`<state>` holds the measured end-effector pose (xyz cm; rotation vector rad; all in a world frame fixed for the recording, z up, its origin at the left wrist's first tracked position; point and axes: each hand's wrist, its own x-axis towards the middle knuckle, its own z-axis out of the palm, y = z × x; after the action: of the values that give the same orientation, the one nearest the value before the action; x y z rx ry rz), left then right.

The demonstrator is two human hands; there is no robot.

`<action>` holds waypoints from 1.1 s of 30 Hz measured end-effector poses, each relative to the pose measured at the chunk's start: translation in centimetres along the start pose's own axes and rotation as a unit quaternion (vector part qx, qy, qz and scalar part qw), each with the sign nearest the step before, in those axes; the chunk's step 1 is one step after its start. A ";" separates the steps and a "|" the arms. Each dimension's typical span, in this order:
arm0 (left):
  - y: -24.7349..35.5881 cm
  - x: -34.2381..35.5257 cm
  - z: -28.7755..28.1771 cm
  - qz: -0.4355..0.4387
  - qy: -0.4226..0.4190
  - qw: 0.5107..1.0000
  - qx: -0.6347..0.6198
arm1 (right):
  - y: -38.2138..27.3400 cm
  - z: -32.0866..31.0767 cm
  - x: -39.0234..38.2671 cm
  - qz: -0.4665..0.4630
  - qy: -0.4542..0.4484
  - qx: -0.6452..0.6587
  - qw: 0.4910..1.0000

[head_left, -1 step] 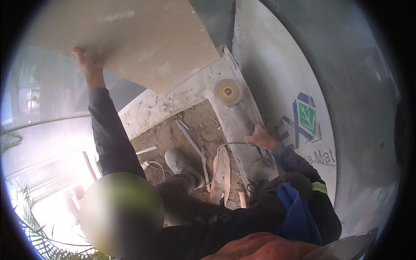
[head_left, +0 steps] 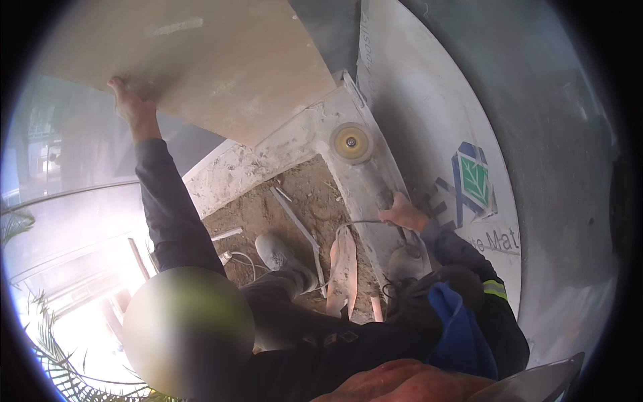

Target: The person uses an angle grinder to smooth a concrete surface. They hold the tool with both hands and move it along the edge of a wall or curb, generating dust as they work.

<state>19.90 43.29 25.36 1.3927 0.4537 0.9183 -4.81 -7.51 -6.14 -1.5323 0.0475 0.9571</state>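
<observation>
High on the left, my left hand (head_left: 136,107) is closed on the lower edge of a large beige slab (head_left: 228,74), thumb on its near face. The slab's lower corner reaches down to a whitish, dusty ledge (head_left: 234,167). My right hand (head_left: 405,213) is wrapped round the rear of an angle grinder (head_left: 374,184), which lies along the right arm of the ledge. Its round, yellowish disc (head_left: 351,142) faces up at the far end, near the slab's right corner. A cord runs left from beside my right hand.
A white panel with a green and blue mark (head_left: 435,134) leans along the right. Bare soil (head_left: 268,201) fills the space inside the ledge, with thin strips (head_left: 295,214), a dusty shoe (head_left: 274,253) and a white cable (head_left: 241,258). A blue cloth (head_left: 455,321) hangs near my right arm.
The slab and my left hand have shifted very slightly to the left. My right hand and the grinder look the same.
</observation>
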 end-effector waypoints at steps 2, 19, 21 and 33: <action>0.4 -0.2 1.0 -0.004 0.011 1.000 0.014 | -0.5 -0.4 0.4 -0.008 -0.001 -0.030 1.000; -2.5 2.3 -1.0 0.047 -0.014 0.998 0.048 | -0.5 2.0 1.2 -0.065 0.127 -0.164 0.976; -3.2 3.0 -1.4 0.059 -0.021 0.995 0.076 | -0.9 2.1 1.1 -0.047 0.116 -0.146 0.981; -5.6 -1.7 -2.6 0.018 0.123 0.988 0.088 | -1.5 0.8 0.7 -0.111 0.110 -0.116 0.981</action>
<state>18.53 44.09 19.12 1.4565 0.7128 1.1062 -3.92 -6.14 -5.22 -1.8120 -0.0798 0.6286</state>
